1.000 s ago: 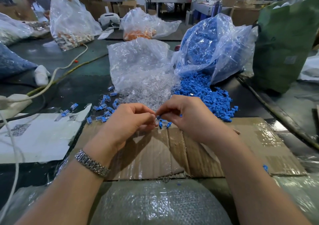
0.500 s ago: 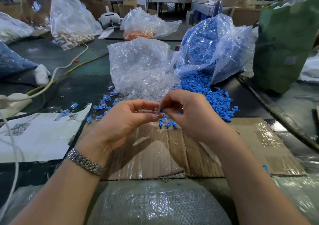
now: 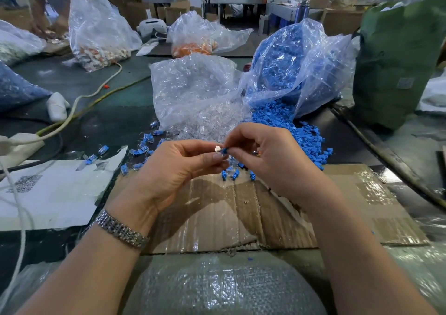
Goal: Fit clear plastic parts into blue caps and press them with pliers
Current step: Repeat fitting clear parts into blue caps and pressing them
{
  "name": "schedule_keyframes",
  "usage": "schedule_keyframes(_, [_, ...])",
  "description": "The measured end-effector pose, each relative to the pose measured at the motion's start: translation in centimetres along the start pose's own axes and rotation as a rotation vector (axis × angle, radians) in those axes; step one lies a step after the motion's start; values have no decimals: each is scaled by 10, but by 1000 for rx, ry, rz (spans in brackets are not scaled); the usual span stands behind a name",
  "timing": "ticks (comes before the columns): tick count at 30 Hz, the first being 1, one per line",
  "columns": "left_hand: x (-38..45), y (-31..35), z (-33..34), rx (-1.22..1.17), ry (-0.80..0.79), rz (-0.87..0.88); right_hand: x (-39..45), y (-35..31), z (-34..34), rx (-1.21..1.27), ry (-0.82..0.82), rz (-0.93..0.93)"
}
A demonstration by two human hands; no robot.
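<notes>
My left hand (image 3: 178, 170) pinches a small clear plastic part (image 3: 218, 149) between thumb and fingertips, above the cardboard sheet (image 3: 241, 208). My right hand (image 3: 268, 160) pinches a blue cap (image 3: 225, 150) right against that clear part. Behind the hands a pile of clear parts (image 3: 212, 124) spills from a clear bag, and a heap of blue caps (image 3: 296, 131) spills from a bag at the right. Several fitted blue-and-clear pieces (image 3: 231, 173) lie on the cardboard under the hands. No pliers are in view.
More fitted pieces (image 3: 142, 149) lie scattered at the left by torn white paper (image 3: 53, 191). White and yellow cables (image 3: 79, 102) cross the dark table. A green sack (image 3: 395, 56) stands at the right, bubble wrap (image 3: 224, 288) lies near me, and another person (image 3: 48, 8) works at the far left.
Both hands have risen a little off the cardboard, and the right hand's blue cap now meets the clear part in the left. The pieces underneath have come into view.
</notes>
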State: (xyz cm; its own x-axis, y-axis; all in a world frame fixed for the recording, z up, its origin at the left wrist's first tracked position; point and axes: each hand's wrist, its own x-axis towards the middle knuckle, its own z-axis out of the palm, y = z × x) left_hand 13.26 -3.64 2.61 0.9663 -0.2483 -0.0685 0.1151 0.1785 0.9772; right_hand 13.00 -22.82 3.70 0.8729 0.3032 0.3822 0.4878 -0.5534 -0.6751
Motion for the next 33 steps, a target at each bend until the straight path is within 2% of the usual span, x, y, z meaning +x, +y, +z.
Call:
schedule_keyframes(3, [2,-1,-1,6,-14,7,0,-1,-4,16,-22,31])
schedule_keyframes(5, [3,-1,-3,12,-27,13,0,4,-12,-49,9,118])
schedule_keyframes(7, [4,-3,-5,14,-21,17,-1,15,-23,-276,17,301])
schedule_keyframes(9, [6,-5,-7,5,-5,24,-4,25,-28,-527,-116,565])
schedule_keyframes(11, [7,-6,-8,-10,10,33,-4,30,-26,-667,-254,710])
schedule_keyframes(16, [9,-5,-9,-61,36,45,-2,31,-21,-681,-237,654])
schedule_keyframes(20, [10,-4,-12,-71,67,55,-1,29,-25,-503,-131,620])
schedule_keyframes(23, [12,-5,-14,-92,94,73,-1,21,-33,-131,-27,580])
schedule_keyframes(24, [13,-6,-14,-109,97,78,-1,17,-35,-12,-60,569])
schedule_keyframes(28, [16,-7,-14,-128,94,105,-3,6,-25,295,-373,531])
schedule_keyframes(33, [16,-8,-12,-71,92,127,-5,-6,-12,437,-449,506])
